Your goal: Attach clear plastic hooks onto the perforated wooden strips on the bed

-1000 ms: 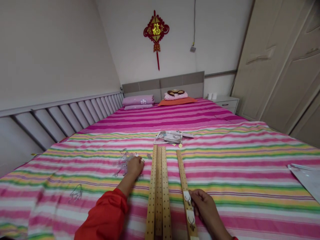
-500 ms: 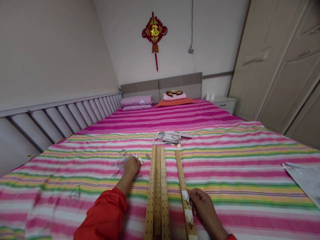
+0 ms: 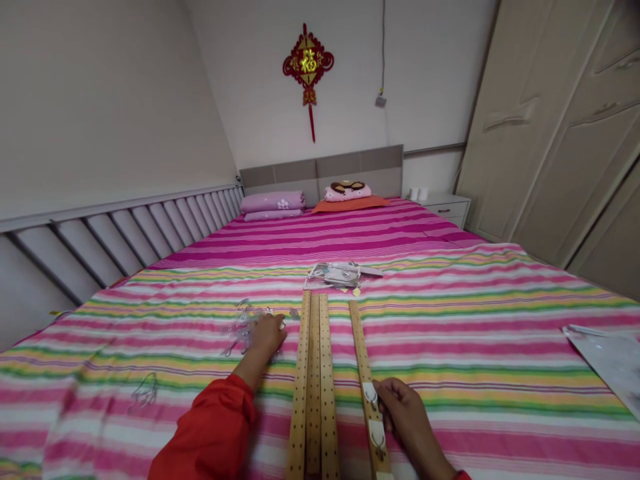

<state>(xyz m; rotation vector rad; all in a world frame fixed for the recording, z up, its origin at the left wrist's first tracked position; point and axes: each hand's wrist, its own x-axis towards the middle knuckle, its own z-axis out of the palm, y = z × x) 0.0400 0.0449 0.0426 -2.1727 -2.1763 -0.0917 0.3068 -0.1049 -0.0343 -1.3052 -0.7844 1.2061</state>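
My left hand [image 3: 267, 335] is over a small heap of clear plastic pieces and hooks [image 3: 241, 328] on the bedspread. Its fingers are bent, with a small white piece [image 3: 283, 325] showing at their tips; the rest is hidden by the hand. At the right, my right hand [image 3: 403, 403] has thumb and forefinger pinched at the edge of a narrow perforated wooden strip [image 3: 361, 343]. On that strip sit white-backed hooks [image 3: 371, 395], one beside my fingertips. Several similar strips [image 3: 313, 387] lie side by side between my hands, pointing away from me.
A clear packet [image 3: 335, 273] lies beyond the strips, near small yellow bits [image 3: 357, 292]. A thin clear scrap [image 3: 145, 390] is at the left and a plastic bag [image 3: 607, 363] at the far right. The striped bedspread [image 3: 475, 360] has folds; a rail [image 3: 125, 230] runs along the left.
My left hand's fingers have shifted slightly to the right and stretched out a little over the white piece. My right hand stays at the strip's edge.
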